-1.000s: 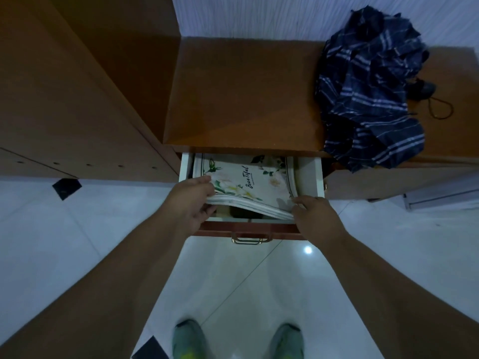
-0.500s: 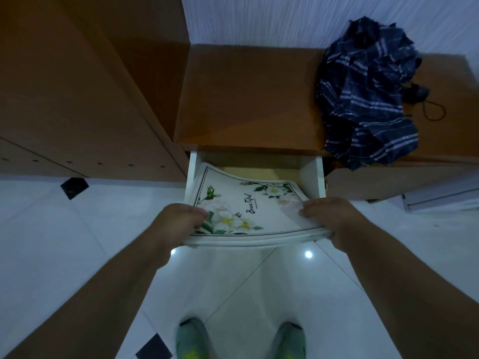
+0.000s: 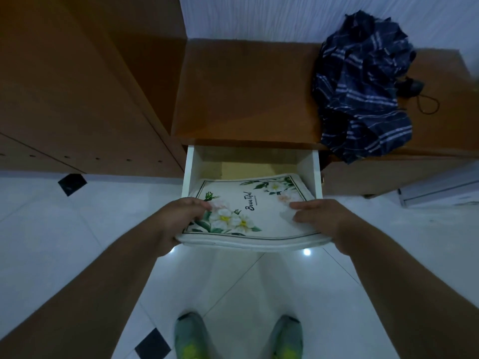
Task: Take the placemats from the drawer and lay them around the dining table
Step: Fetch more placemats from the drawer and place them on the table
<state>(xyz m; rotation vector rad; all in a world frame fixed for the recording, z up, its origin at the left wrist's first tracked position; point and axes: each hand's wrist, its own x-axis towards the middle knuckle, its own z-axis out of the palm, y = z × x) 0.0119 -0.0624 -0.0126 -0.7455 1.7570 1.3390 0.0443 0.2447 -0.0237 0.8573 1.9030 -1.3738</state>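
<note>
Placemats [image 3: 248, 218]: floral stack, held level above the front of the open drawer [image 3: 188, 174], far edge over its cavity. Left hand [image 3: 178, 218] and right hand [image 3: 321, 221] grip opposite ends, thumbs on top, so the stack stays together. Umbrella [image 3: 363, 86] lies on the surface behind the drawer.

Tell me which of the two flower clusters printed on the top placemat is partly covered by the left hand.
The near-left cluster, white blooms with yellow centres: the left hand overlaps its edge. The other cluster sits at the far-right corner, clear of both hands.

Bare forearms [image 3: 108, 275], seemingly green-grey shoes [image 3: 190, 338]
</note>
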